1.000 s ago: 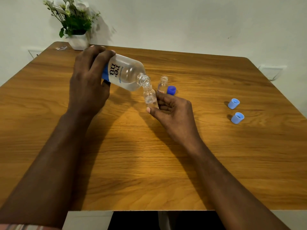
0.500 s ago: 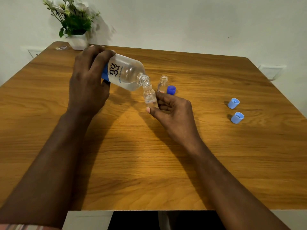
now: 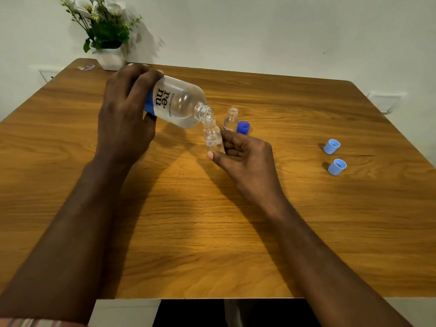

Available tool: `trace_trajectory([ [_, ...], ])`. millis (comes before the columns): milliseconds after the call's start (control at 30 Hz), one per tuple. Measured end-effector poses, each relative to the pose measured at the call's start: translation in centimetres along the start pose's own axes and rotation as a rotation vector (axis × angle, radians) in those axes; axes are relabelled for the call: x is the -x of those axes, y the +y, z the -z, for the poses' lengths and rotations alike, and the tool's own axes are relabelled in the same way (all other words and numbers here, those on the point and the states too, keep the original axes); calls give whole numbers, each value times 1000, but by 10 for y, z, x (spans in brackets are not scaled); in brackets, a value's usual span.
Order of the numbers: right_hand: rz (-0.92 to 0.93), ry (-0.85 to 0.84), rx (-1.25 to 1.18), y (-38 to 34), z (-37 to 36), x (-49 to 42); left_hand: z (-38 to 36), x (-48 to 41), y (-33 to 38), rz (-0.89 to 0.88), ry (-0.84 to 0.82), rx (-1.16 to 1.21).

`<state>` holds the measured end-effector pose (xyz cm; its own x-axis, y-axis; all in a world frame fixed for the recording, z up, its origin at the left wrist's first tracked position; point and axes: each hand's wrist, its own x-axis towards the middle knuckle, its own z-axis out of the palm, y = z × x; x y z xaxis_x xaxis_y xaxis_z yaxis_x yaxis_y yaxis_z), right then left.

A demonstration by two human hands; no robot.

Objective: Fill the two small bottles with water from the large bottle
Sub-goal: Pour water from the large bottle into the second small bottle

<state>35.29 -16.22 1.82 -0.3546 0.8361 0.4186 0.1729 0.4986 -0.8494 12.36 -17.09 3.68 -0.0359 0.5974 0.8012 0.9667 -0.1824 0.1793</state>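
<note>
**Large bottle tipped onto the mouth of a small one**

The fingers (image 3: 144,74) of the left hand (image 3: 122,119) are curled over the base end of the large bottle (image 3: 179,102), with the thumb beneath, so the hand grips it from behind. This bottle is clear, uncapped and carries a blue-and-white label with dark letters. It is tilted down to the right, and clear water lies along its lower side. Its threaded mouth sits right at the open neck of the first small bottle (image 3: 212,138) and seems to touch it. Whether water is running cannot be told.

The right hand (image 3: 247,161) pinches that small bottle low on its body, thumb on the near side and fingertips (image 3: 230,140) on its right side, the other fingers curled toward the palm. The small bottle is roughly upright, near the middle of the table (image 3: 212,232). I cannot tell whether its foot rests on the wood or how full it is.

Just behind and to the right, the second small bottle (image 3: 230,119) stands upright and uncapped on the table. A dark blue cap (image 3: 243,127) lies just beside it on the right.

Well apart, toward the right edge, lie two light blue caps, one farther (image 3: 331,146) and one nearer (image 3: 337,166). At the far left corner a white flower pot (image 3: 109,58) with green leaves and pale blooms stands against the wall. Both bare forearms reach in from the near edge.
</note>
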Motion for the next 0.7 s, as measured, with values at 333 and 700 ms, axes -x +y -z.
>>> trace_trajectory([
  [333, -1, 2, -26, 2, -1, 0, 0, 0, 0, -5, 14, 5],
  [700, -7, 0, -11, 2, -1, 0, 0, 0, 1, 9, 9, -3],
])
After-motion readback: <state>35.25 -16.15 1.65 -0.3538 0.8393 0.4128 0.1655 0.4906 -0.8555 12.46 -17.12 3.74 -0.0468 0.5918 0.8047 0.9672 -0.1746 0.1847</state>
